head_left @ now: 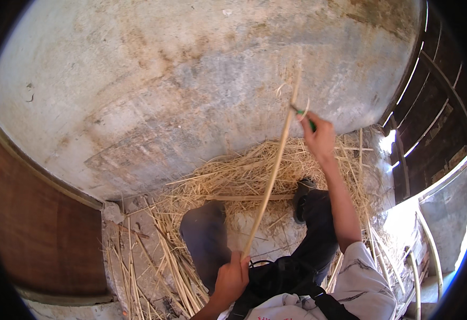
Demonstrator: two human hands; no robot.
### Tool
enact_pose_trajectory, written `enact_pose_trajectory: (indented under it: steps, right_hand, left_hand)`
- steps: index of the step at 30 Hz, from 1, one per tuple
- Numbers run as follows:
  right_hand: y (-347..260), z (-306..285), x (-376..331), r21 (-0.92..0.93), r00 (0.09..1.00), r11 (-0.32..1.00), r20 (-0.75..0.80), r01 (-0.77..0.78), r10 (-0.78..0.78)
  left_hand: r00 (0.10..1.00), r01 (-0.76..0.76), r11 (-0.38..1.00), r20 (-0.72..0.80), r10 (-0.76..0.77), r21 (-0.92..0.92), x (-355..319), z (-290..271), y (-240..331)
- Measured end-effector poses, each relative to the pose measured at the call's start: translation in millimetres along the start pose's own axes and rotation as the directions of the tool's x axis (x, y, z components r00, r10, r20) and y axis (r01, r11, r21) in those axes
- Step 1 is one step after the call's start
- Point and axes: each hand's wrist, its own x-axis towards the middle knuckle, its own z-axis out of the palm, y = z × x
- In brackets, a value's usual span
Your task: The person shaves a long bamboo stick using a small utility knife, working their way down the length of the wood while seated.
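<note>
1. Head view, near side: I see the left hand (232,278) low in the picture, fingers curled shut around the lower end of a long pale cane (272,170); the grip is tight, with no gap showing between fingers and stalk.
2. Same view, far side: the right hand (318,137) is stretched out ahead at the end of a bare forearm; its fingers are closed around a small green-handled tool (303,115), whose tip lies against the cane near its upper end; I cannot tell what kind of blade it has.
3. The cane runs slantwise between the two hands, from the left hand up and to the right past the right hand, its frayed top standing in front of the wall (191,80); it is held clear of the floor.
4. Below the cane lies a heap of straw (244,176), spread against the foot of the grey, stained wall; more loose stalks (132,256) lie to the left on the ground, beside a brown curved surface (36,224).
5. A dark trouser leg (318,234) reaches forward to a dark shoe (301,198) set on the straw; a pale sleeve (364,282) covers the right upper arm.
6. At the right edge I see dark wooden slats (430,122) with bright light between them; several bent pale canes (428,245) lean below them.
</note>
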Motion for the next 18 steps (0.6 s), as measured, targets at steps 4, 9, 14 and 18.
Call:
enact_pose_trajectory:
  steps: [4, 9, 14, 18]
  right_hand:
    - [23, -19, 8, 0.102, 0.992, 0.994, -0.111, -0.044, 0.056]
    - [13, -6, -25, 0.253, 0.996, 0.964, 0.051, -0.083, 0.073]
    - [-10, 13, -56, 0.251, 0.954, 0.963, 0.256, 0.092, -0.158]
    - [-33, 14, -77, 0.295, 0.889, 0.921, 0.304, 0.254, -0.342]
  left_hand:
    - [1.000, -0.013, 0.999, 0.017, 0.013, -0.049, -10, 0, -12]
    - [0.997, 0.064, 0.892, -0.003, -0.073, -0.447, 12, -15, -20]
    - [0.982, 0.190, 0.613, 0.144, -0.124, -0.766, 32, -25, -13]
    - [0.971, 0.238, 0.498, 0.198, -0.131, -0.834, 43, -32, 9]
